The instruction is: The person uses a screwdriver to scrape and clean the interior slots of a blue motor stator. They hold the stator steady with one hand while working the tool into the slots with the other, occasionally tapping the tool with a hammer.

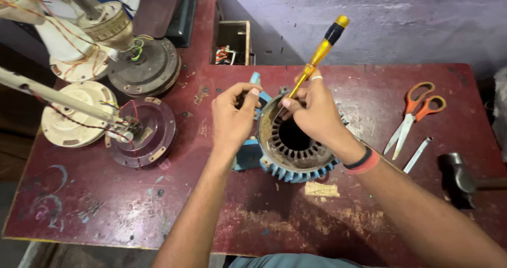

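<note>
A blue finned motor stator (297, 146) with an empty slotted core stands on the worn red table (132, 204), its opening facing up. My right hand (314, 112) grips a yellow-handled screwdriver (319, 51) with a black band, its tip angled down onto the stator's top rim at the left. My left hand (232, 117) rests on the stator's left side, fingers pinched near the rim beside the screwdriver tip. What the left fingers pinch is too small to tell. A dark and an orange band circle my right wrist.
Orange-handled scissors (414, 114) and a flat metal strip (418, 154) lie at the right, with a hammer head (458, 175) near the right edge. Several ceiling-fan motors (142, 67) with rods and wires fill the left. A small wooden box (232, 43) sits at the back.
</note>
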